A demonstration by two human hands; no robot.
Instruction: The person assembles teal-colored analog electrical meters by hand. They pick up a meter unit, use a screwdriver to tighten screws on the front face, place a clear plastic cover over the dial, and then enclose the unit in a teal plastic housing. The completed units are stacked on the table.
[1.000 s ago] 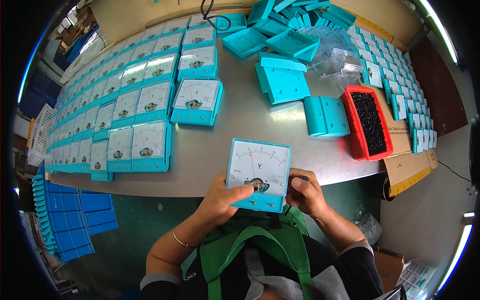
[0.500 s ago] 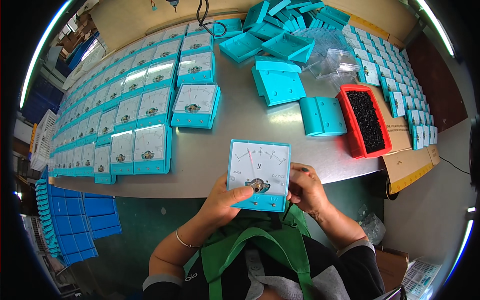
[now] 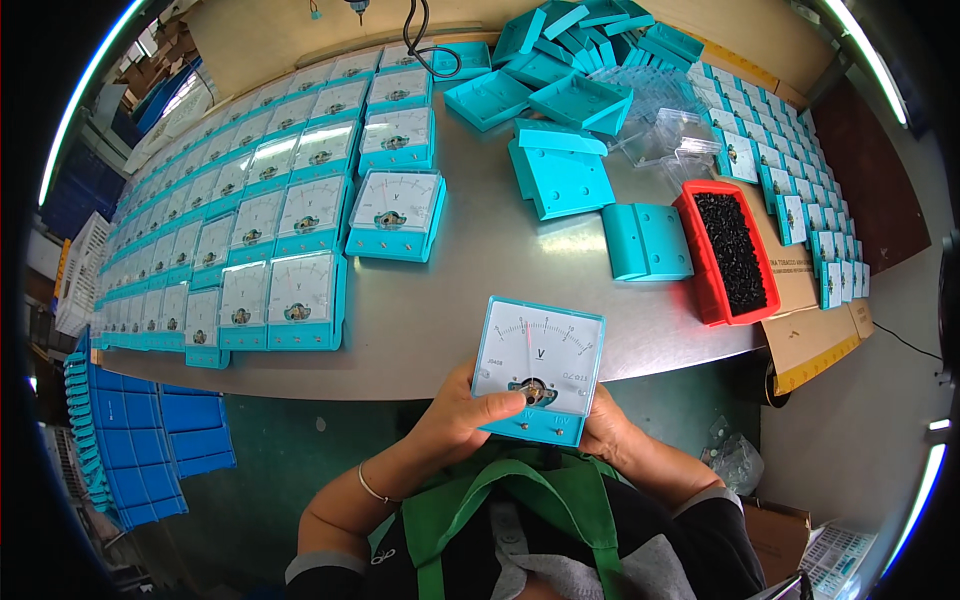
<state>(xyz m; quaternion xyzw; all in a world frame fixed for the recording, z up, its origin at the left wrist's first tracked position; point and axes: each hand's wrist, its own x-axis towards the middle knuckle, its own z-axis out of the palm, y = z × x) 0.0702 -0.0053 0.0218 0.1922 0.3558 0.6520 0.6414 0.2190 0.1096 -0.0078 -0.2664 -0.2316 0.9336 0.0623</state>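
Observation:
A teal panel voltmeter (image 3: 545,345) with a white dial face is held tilted just beyond the table's front edge. My left hand (image 3: 455,415) grips it from the left, thumb laid across the lower front of the dial near the metal movement. Against the meter's lower right side, my right hand (image 3: 612,425) is closed around the edge. Most of its fingers are hidden behind the case, so anything else they hold does not show.
Rows of similar meters (image 3: 300,290) fill the table's left. At the back lie teal housings (image 3: 575,95) and clear plastic covers (image 3: 675,140). A red bin (image 3: 685,215) of small black parts stands at the right, beside cardboard (image 3: 800,335) and more meters. A cable (image 3: 412,35) hangs over the back.
The voltmeter has shifted right and slightly down, and tilted more. My right hand has moved lower, with its fingers now further behind the case. My left hand keeps its grip.

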